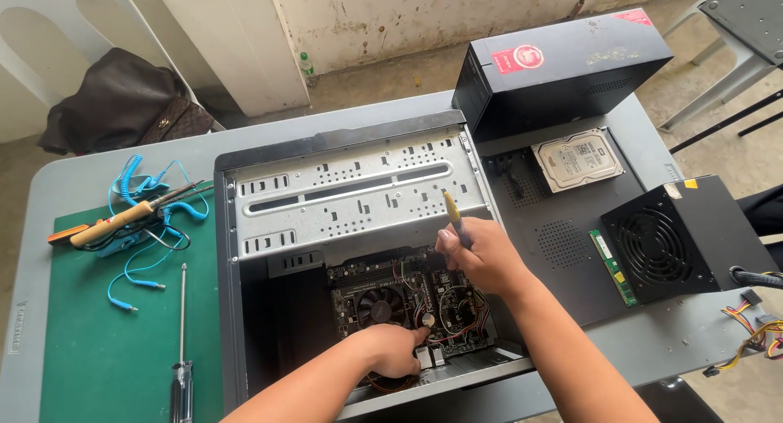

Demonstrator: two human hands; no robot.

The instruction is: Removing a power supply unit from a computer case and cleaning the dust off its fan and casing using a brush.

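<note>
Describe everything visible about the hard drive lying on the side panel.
The hard drive is a flat rectangular unit with a silvery metal casing and a white label covering most of its top face. It lies flat, label up, turned slightly askew, on the dark grey side panel to the right of the open computer case. The black box stands just behind it; whether they touch cannot be told. Neither hand touches it. Its underside and connectors are hidden.

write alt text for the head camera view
A person's left hand touches the motherboard inside an open black computer case, while the right hand holds a yellow-handled tool above it. A grey table holds a green mat.
</note>
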